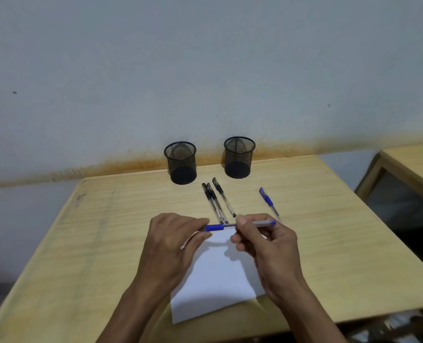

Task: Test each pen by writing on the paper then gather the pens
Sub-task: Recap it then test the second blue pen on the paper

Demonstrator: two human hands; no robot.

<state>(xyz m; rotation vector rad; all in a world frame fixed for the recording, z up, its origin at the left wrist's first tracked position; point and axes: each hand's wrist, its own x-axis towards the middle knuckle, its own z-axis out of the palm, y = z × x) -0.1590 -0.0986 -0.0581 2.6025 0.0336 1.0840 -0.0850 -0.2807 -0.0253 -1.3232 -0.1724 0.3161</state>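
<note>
Blue pen (240, 225) pinched betw both hands — left hand (173, 241) on cap, right hand (264, 243) on barrel.

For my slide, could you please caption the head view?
Both hands, left hand and right hand, hold a blue pen above the paper.

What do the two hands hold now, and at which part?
Both hold one blue pen above the paper: left hand pinches its blue capped end, right hand grips the clear barrel.
</note>
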